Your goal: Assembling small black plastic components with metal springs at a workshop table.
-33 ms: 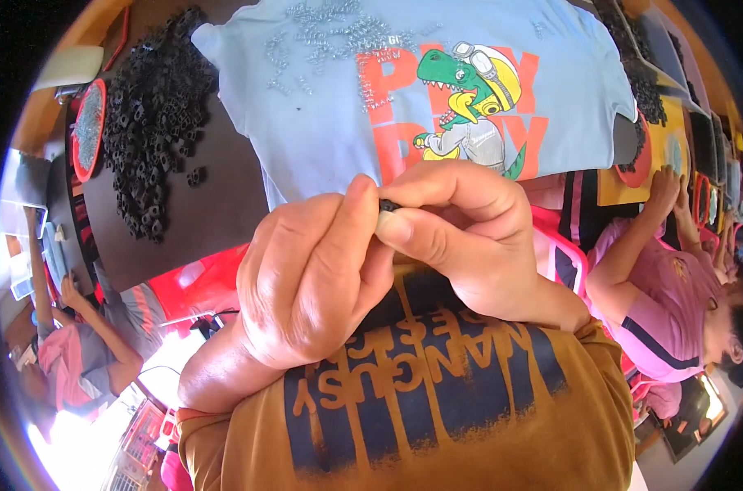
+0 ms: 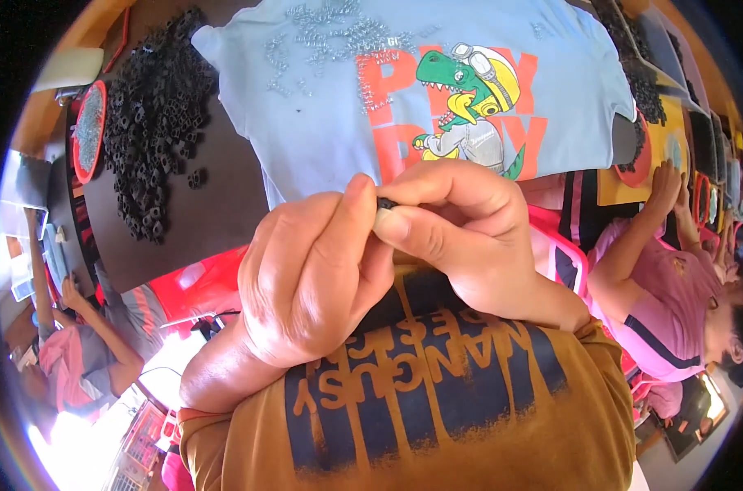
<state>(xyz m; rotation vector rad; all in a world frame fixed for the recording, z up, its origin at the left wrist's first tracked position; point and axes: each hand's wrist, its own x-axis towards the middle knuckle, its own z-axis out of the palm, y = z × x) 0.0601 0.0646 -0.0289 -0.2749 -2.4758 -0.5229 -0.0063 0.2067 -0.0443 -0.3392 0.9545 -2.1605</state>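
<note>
In front of my chest my two hands meet at the fingertips. Between the thumb and forefinger of my right hand (image 2: 461, 233) is a small black plastic piece (image 2: 385, 204), mostly covered by the fingers. My left hand (image 2: 314, 274) is closed, its fingertips pressed to the left side of the same piece. Beyond them a light blue T-shirt (image 2: 306, 131) with a dinosaur print lies spread on the table. Many small metal springs (image 2: 347, 33) are scattered on its far part.
To the left, a large pile of small black plastic parts (image 2: 154, 123) covers part of the dark tabletop (image 2: 232, 204). Beside it stands a red-rimmed bowl of springs (image 2: 89, 131). People sit on both sides, one in a pink shirt (image 2: 658, 286) at the right.
</note>
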